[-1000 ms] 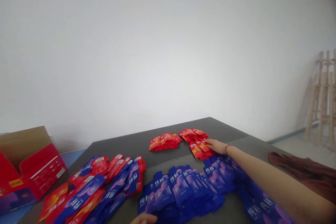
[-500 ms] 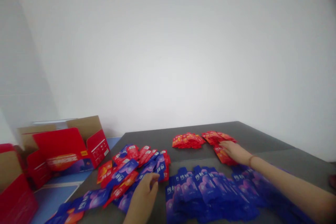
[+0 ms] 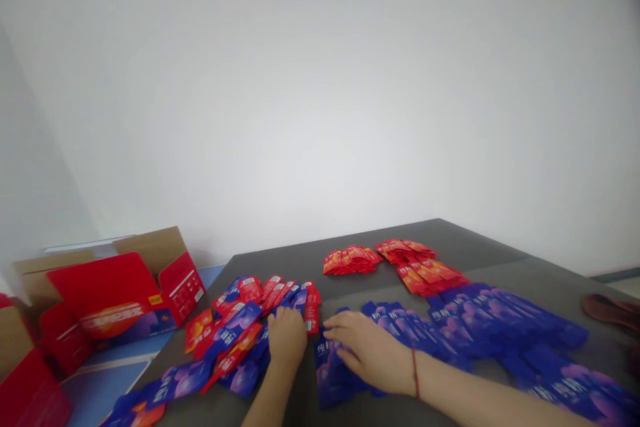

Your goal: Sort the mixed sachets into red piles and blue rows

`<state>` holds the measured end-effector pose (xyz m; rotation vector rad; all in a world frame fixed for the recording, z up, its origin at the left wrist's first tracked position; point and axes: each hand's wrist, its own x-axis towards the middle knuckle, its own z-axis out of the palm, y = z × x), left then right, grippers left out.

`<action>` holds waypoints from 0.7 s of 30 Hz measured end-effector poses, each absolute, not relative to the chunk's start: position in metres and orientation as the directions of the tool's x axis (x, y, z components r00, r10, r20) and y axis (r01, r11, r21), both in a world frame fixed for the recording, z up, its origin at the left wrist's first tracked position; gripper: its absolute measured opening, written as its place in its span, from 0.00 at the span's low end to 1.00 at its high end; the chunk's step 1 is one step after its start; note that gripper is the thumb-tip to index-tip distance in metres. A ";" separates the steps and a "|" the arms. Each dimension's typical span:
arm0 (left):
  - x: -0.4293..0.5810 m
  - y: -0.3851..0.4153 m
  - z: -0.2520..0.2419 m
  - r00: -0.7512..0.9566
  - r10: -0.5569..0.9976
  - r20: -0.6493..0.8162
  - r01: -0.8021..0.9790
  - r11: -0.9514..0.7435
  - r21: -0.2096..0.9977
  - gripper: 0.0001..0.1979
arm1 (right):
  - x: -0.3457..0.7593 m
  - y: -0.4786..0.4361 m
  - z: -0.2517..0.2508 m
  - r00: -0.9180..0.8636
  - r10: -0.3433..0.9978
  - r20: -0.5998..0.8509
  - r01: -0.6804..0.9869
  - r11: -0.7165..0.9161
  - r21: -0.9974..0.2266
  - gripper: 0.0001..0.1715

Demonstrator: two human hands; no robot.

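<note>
Head view, lower centre: right hand (image 3: 367,350) lies flat, fingers spread, on the blue sachets (image 3: 480,320); left hand (image 3: 287,337) rests curled on the mixed pile (image 3: 230,333), whether it grips anything is unclear; bare table (image 3: 280,263) lies beyond, up to its far edge.

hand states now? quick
Left hand: on the mixed packet pile, grip cannot be told.
Right hand: open, flat on the blue packets.

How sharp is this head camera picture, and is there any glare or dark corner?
Head view: soft throughout, print on the blue packets unreadable; left hand and right hand slightly smeared; white wall bright and washed out, no hard glare; top right corner darkened.
</note>
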<state>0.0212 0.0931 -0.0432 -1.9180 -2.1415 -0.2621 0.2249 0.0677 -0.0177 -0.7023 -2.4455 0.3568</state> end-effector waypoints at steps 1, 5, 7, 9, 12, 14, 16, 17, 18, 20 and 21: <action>0.017 0.090 -0.040 -0.099 0.948 0.304 0.993 0.112 -0.027 0.15 | 0.225 0.064 -0.018 -0.702 0.560 0.439 0.402 0.821 -0.405 0.23; -0.001 0.073 -0.026 -0.154 0.944 0.291 0.988 0.138 0.072 0.21 | 0.228 0.056 -0.022 -0.680 0.586 0.440 0.389 0.797 -0.461 0.27; -0.009 0.062 -0.019 -0.184 0.944 0.273 0.977 0.145 0.157 0.22 | 0.229 0.057 -0.025 -0.627 0.625 0.464 0.378 0.766 -0.521 0.29; -0.011 0.050 -0.013 -0.187 0.949 0.254 0.964 0.127 0.235 0.23 | 0.229 0.060 -0.028 -0.519 0.701 0.489 0.352 0.697 -0.625 0.31; -0.004 0.036 -0.010 -0.095 0.983 0.155 0.854 0.000 0.521 0.22 | 0.225 0.063 -0.029 -0.370 0.815 0.446 0.166 0.531 -0.831 0.35; 0.005 0.030 -0.014 0.057 0.997 0.049 0.581 -0.072 0.811 0.22 | 0.222 0.061 -0.029 -0.395 0.857 0.332 -0.008 0.358 -0.934 0.31; 0.014 0.027 -0.022 0.200 0.980 -0.012 0.283 -0.045 0.958 0.25 | 0.221 0.054 -0.031 -0.450 0.872 0.194 -0.106 0.163 -0.981 0.25; 0.017 0.026 -0.028 0.244 0.969 -0.033 0.214 -0.021 0.977 0.26 | 0.222 0.050 -0.033 -0.465 0.875 0.134 -0.124 0.085 -0.989 0.24; 0.021 0.026 -0.033 0.278 0.959 -0.050 0.183 -0.002 0.983 0.28 | 0.223 0.046 -0.035 -0.476 0.875 0.083 -0.124 0.027 -0.992 0.24; 0.026 0.026 -0.043 0.340 0.937 -0.081 0.198 0.013 0.980 0.29 | 0.226 0.036 -0.041 -0.502 0.865 0.012 -0.077 -0.031 -0.997 0.22; 0.029 0.025 -0.047 0.374 0.922 -0.097 0.237 0.006 0.971 0.30 | 0.228 0.032 -0.044 -0.508 0.862 -0.005 -0.033 -0.026 -0.999 0.20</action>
